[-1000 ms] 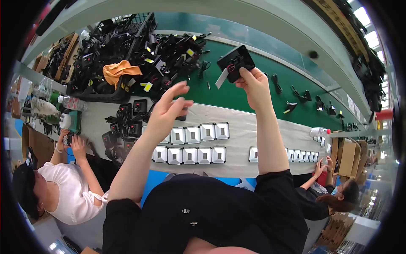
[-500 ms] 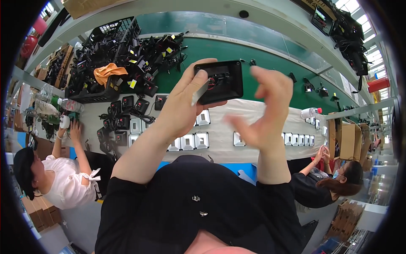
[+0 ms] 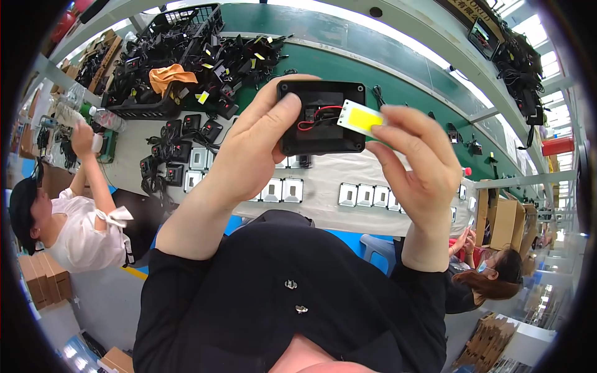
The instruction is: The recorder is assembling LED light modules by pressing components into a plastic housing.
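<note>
My left hand (image 3: 255, 140) grips an open black square housing (image 3: 324, 147) by its left side, thumb over the rim. Red and black wires (image 3: 306, 126) run inside it. Between the thumb and fingers of my right hand (image 3: 426, 168) is a white LED board (image 3: 362, 117) with a yellow rectangle, just over the housing's right edge. The wires lead towards the board's left end. Below, on the pale table cover, stand rows of white-framed square parts (image 3: 292, 190), partly hidden by my arms.
A black crate (image 3: 134, 110) heaped with black cabled units and an orange cloth (image 3: 171, 79) stands at far left. Black switch units (image 3: 180, 151) lie nearer. Co-workers sit at both sides. Cardboard boxes (image 3: 507, 221) stand at right; a shelf beam crosses above.
My right hand has come left and now holds the LED board, which my left hand held before. The housing has turned to face up more squarely. The left co-worker's hand has risen.
</note>
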The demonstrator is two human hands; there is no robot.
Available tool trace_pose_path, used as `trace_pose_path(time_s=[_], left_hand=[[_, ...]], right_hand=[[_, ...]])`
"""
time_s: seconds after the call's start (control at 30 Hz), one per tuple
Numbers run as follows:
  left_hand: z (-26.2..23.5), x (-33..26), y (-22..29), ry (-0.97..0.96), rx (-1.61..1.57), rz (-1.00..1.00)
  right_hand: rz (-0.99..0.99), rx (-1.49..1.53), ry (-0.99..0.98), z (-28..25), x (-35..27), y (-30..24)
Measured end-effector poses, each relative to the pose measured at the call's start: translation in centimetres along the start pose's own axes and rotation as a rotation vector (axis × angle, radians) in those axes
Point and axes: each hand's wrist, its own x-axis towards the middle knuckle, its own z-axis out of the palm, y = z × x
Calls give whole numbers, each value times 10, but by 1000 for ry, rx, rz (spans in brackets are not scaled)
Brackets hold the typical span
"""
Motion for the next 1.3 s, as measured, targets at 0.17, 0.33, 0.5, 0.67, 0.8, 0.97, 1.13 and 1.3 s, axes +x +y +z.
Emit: trace_pose_path(time_s=[0.17, 0.33, 0.5, 0.67, 0.8, 0.97, 1.13, 1.3], left_hand=[[-4, -13, 10, -16, 19, -104], [-12, -20, 14, -77, -49, -178], [-5, -29, 10, -17, 46, 14], [-6, -33, 11, 58, 296, 196], [-3, -34, 10, 89, 327, 254], [-2, -35, 11, 125, 264, 205], [3, -37, 17, 153, 331, 177], [-3, -35, 19, 45, 486, 166]], right_hand=[[25, 36, -144, -9, 9, -6], [4, 88, -180, -7, 24, -11], [-81, -20, -217, -6, 30, -25], [-72, 77, -216, -2, 34, -36], [-117, 2, -220, -8, 36, -42], [-135, -1, -269, -12, 37, -48], [-136, 0, -284, -10, 37, -52], [-230, 66, -228, 1, 34, -37]])
